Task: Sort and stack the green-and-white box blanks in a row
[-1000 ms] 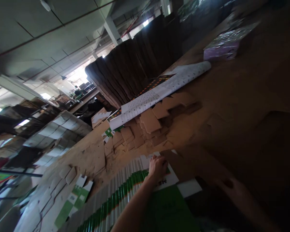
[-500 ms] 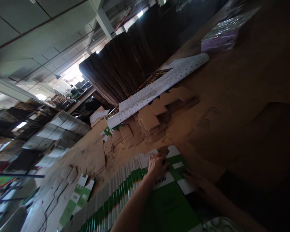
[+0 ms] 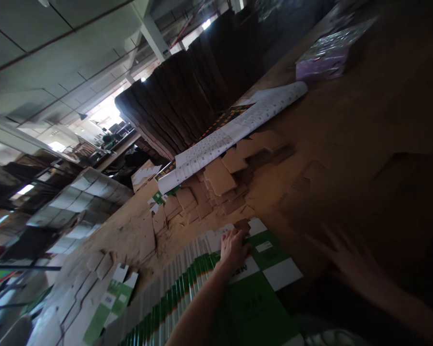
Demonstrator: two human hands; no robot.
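Observation:
My left hand [image 3: 234,249] rests at the upper end of a row of flat, green-and-white printed cartons [image 3: 187,278]. Its fingers curl over the edge of the front carton [image 3: 254,302] and grip it. Beside that hand, a printed carton panel [image 3: 270,254] with a small white label slants down to the right. Off to the right, my right hand [image 3: 350,259] is held over the dark part of the table, apart from the cartons. Motion blurs it, but the fingers are spread with nothing seen in them.
Small brown cardboard pieces [image 3: 220,177] lie beyond the cartons, before a rolled white printed sheet [image 3: 231,134]. A plastic-wrapped lilac pack [image 3: 321,65] sits at the back right. Tall cardboard stacks [image 3: 187,91] stand behind. Another green-and-white carton [image 3: 110,302] lies at left.
My right hand has moved away from the carton panel to the right, its fingers spreading. The left hand stays on the cartons. The camera view has shifted slightly.

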